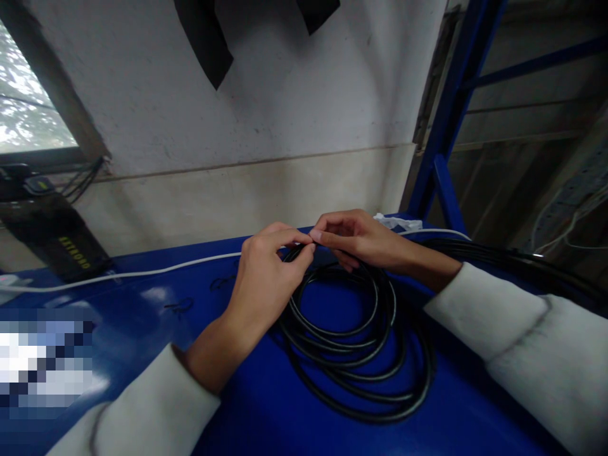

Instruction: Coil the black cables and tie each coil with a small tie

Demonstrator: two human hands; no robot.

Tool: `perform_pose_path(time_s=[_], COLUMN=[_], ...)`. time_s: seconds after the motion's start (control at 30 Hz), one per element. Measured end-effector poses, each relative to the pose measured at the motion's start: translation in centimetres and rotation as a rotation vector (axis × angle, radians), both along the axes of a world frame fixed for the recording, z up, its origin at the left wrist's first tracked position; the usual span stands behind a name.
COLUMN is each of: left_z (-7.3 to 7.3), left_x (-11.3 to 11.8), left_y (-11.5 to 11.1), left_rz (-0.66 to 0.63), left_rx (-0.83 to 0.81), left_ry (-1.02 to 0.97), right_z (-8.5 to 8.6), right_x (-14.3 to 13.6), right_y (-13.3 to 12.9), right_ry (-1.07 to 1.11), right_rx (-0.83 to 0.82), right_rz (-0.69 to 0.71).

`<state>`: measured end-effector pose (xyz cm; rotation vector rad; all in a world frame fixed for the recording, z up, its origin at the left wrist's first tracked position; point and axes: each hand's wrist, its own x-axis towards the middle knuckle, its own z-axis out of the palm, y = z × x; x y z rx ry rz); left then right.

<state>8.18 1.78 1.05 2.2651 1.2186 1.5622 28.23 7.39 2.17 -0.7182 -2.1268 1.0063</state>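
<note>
A coiled black cable [361, 364] lies in several loose loops on the blue table [256, 405]. My left hand [273, 269] is at the far left part of the coil, thumb and fingers pinched on the black cable. Close against it, my right hand [358, 240] has its thumb and forefinger pressed together at the coil's far edge, with the other fingers curled beneath. What the right fingertips pinch is too small to make out. Thin black ties [179, 306] lie on the table left of my left hand.
A white cable [156, 272] runs along the table's back, by the wall. At the left back stands a black bag [61, 237] with yellow lettering. More black cable [503, 256] and crumpled white plastic [398, 221] lie right. A blue metal frame [451, 107] rises behind.
</note>
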Motion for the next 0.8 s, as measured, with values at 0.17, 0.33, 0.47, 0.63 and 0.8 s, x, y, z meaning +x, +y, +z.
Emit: perform_pose_path(time_s=[0.17, 0.33, 0.47, 0.63, 0.8], left_z=[0.0, 0.0, 0.0, 0.1, 0.1], left_x=[0.1, 0.1, 0.0, 0.0, -0.1], left_y=[-0.1, 0.0, 0.0, 0.0, 0.3], left_rz=[-0.014, -0.003, -0.007, -0.02, -0.039], left_rx=[0.021, 0.014, -0.007, -0.069, -0.144], left_ry=[-0.012, 0.007, 0.005, -0.016, -0.033], right_z=[0.1, -0.1, -0.3, -0.5, -0.8], right_x=[0.1, 0.1, 0.3, 0.5, 0.6], right_y=[0.0, 0.2, 0.5, 0.8, 1.1], right_ry=[0.016, 0.015, 0.023, 0.038, 0.044], right_rx=[-0.025, -0.037, -0.027, -0.058, -0.096], right_rz=[0.02, 0.035, 0.058, 0.077, 0.08])
